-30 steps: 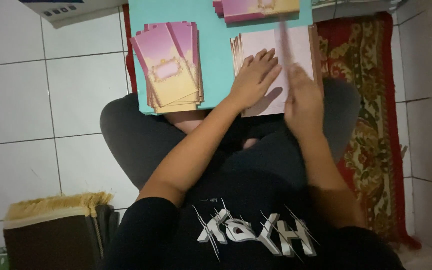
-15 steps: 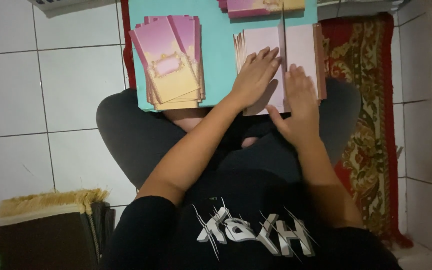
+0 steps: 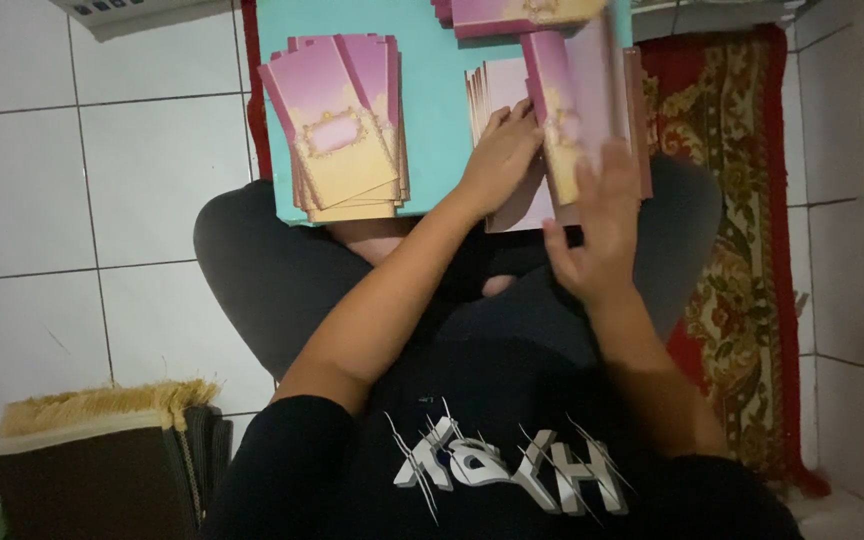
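Note:
My left hand (image 3: 500, 158) presses flat on a stack of open pale pink cards (image 3: 500, 92) on a turquoise board (image 3: 438, 90) over my lap. My right hand (image 3: 604, 228) lifts one pink and yellow card (image 3: 580, 110) from that stack, and the card looks blurred as it folds over. A fanned pile of folded pink and yellow cards (image 3: 342, 128) lies at the board's left. Another pile of the same cards (image 3: 522, 14) sits at the board's far edge.
I sit cross-legged on white floor tiles (image 3: 72, 190). A red patterned rug (image 3: 742, 240) lies on the right. A folded mat with a yellow fringe (image 3: 102, 450) rests at the lower left. A grey flat object (image 3: 122, 12) lies at the top left.
My right hand was flat on the open card half a second ago. It has since lifted the card's side up and over, while my left hand stayed on the stack.

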